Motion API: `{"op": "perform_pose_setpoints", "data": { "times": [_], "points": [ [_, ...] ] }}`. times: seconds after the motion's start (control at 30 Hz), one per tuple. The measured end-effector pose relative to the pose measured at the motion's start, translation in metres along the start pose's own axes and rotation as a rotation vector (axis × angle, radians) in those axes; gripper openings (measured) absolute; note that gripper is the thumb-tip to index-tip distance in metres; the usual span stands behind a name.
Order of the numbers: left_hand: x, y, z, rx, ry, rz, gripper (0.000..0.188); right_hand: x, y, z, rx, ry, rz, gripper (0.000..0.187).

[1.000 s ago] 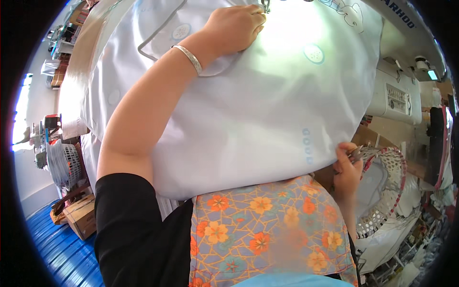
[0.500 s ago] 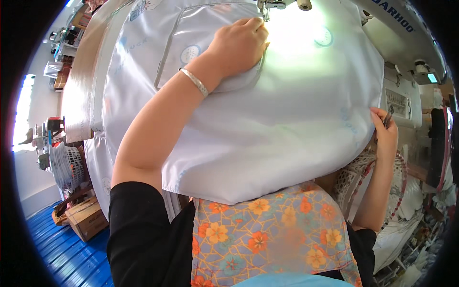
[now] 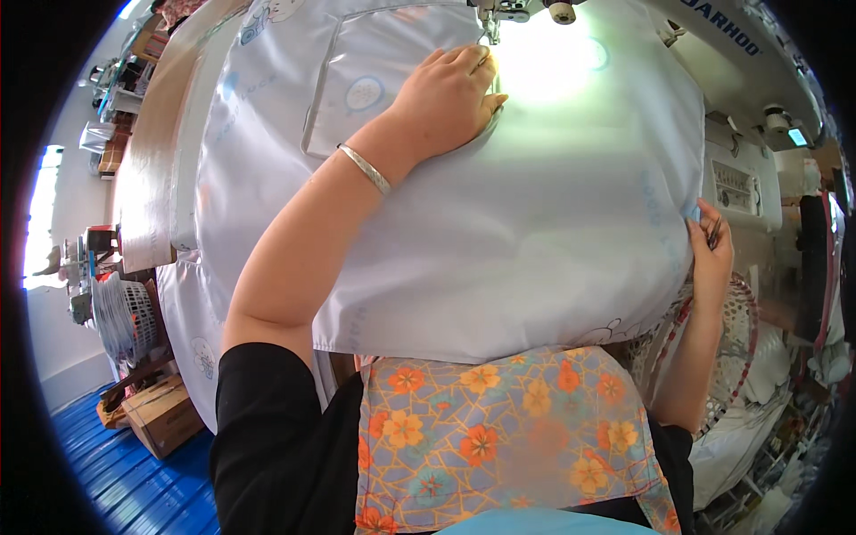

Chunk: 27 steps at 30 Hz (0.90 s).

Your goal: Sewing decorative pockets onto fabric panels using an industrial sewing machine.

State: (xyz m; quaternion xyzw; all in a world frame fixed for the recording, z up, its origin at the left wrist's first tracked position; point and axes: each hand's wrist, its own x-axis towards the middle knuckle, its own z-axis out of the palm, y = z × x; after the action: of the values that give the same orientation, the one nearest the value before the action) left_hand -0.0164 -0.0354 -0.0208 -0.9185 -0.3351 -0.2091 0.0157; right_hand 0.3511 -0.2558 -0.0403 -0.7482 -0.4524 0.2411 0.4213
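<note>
A large sheet of shiny white fabric (image 3: 499, 241) with pale blue printed motifs spreads over the sewing machine table. A squarish patch (image 3: 366, 53) of like fabric lies on it at the upper left. My left hand (image 3: 448, 100) rests on the patch's right edge, fingers laid forward and thumb apart, just below the presser foot (image 3: 491, 34) of the sewing machine (image 3: 749, 62). At the right, my right hand (image 3: 712, 242) pinches the fabric's edge between thumb and fingers. A small dark tool (image 3: 713, 237), its kind unclear, also sits in that hand.
A bright lamp lights the fabric beside the needle. A wire basket with red trim (image 3: 744, 330) stands below my right forearm. A cardboard box (image 3: 163, 415) lies on the blue floor (image 3: 134, 486) at left, near a white plastic basket (image 3: 141, 308).
The fabric's lower edge has drawn up and away from me. My left hand has slid slightly down and its thumb has spread; my right hand has shifted slightly left with the edge.
</note>
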Motion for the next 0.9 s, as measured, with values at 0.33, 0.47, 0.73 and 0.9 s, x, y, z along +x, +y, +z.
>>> {"op": "perform_pose_setpoints", "data": {
  "times": [0.33,0.47,0.73,0.9],
  "points": [
    [-0.01,0.006,0.008,-0.035,0.056,-0.008,0.038,-0.04,0.006,-0.004,0.363,-0.054,0.228,0.014],
    [-0.015,0.01,-0.005,-0.05,0.006,-0.018,0.035,-0.041,-0.009,0.002,0.3,-0.028,0.237,0.012],
    [-0.017,0.008,-0.009,-0.13,0.029,-0.016,0.033,-0.031,0.0,-0.001,0.092,0.057,0.114,0.013],
    [-0.012,0.005,-0.006,-0.109,0.017,-0.006,0.032,-0.03,0.014,-0.013,0.135,0.016,0.167,0.015]
  ]
}}
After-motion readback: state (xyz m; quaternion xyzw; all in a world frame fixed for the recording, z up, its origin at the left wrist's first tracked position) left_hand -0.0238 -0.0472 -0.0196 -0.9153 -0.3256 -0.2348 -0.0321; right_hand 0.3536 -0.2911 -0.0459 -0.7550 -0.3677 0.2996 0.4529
